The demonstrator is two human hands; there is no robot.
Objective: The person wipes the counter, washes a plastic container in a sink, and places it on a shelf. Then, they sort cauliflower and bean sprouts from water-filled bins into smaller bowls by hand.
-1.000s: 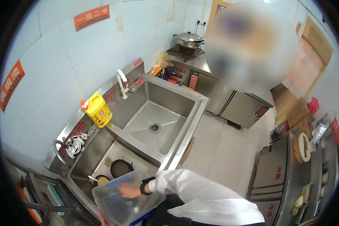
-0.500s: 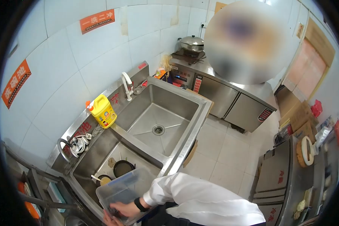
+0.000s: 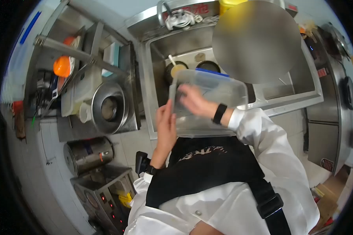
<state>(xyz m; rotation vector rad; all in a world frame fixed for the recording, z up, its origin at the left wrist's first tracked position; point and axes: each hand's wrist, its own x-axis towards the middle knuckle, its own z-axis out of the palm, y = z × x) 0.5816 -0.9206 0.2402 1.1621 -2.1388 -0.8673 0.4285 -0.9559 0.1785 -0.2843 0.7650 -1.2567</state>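
A clear plastic container (image 3: pixel 211 123) is tilted over the front edge of the steel sink (image 3: pixel 147 78), in front of my black apron (image 3: pixel 211 164). My left hand (image 3: pixel 166 127) is closed on the container's left rim, fingers pointing up. Inside the container my right hand (image 3: pixel 194 101) reaches toward its left side; it is blurred, and whether it holds anything cannot be made out. A strip of blue (image 3: pixel 212 72) shows along the container's far edge. Behind it, in the sink basin, lie a dark pan (image 3: pixel 208 65) and a dark bowl with a light-handled ladle (image 3: pixel 178 69).
A grey tap (image 3: pixel 161 13) and coiled white hose (image 3: pixel 179 19) are behind the sink. Left are a steel rack (image 3: pixel 62 47), a large steel bowl (image 3: pixel 97 124) and an orange item (image 3: pixel 61 66). A steel pot (image 3: pixel 88 154) stands below. A grey blurred disc covers the upper right.
The view has swung down and left, bringing the rack, the pot and my apron into sight. My left hand now shows fully at the container's left rim; my right hand remains inside the container.
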